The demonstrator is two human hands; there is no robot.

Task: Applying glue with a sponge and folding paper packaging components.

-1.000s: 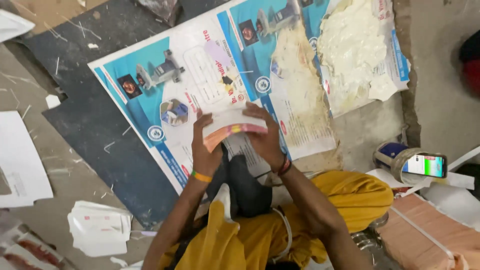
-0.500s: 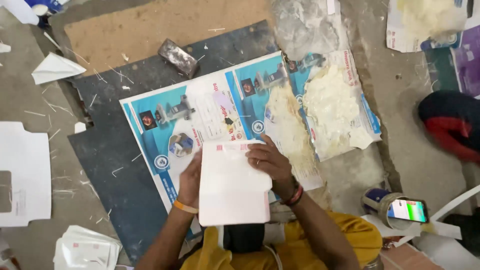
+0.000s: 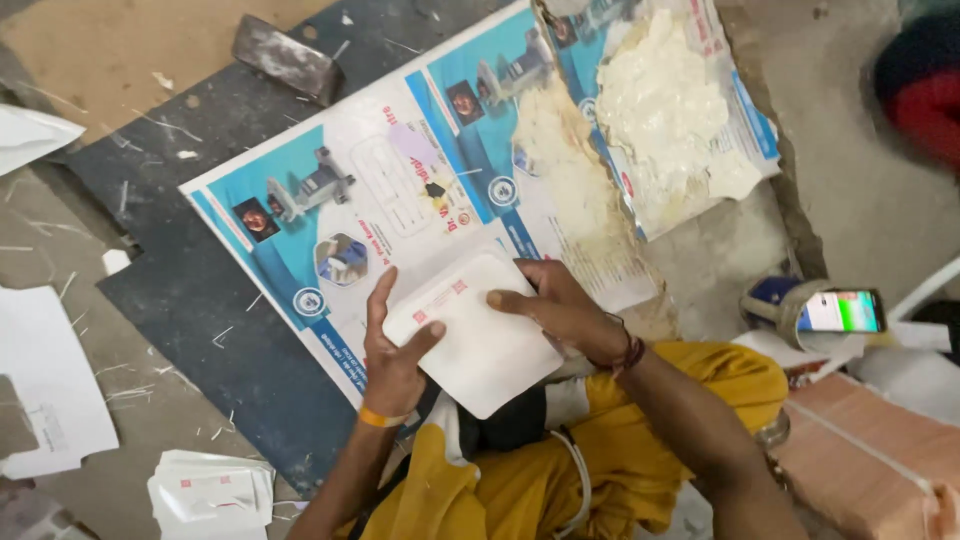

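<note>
A white card sheet with small red marks rests tilted over my lap and the edge of a printed blue and white poster. My left hand grips its left edge, thumb on top. My right hand presses on its upper right corner with fingers spread over it. An orange band circles my left wrist, and dark bands sit on the right one. I sit in yellow clothing on the floor.
A second poster smeared with pale paste lies at the upper right. A dark metal block sits at the top. A phone with a lit screen rests on a tape roll at right. White cut sheets lie lower left.
One second ago both hands held a small stack with a pink edge. Now they hold a single white sheet, laid flatter and turned. The camera view shifted closer.
</note>
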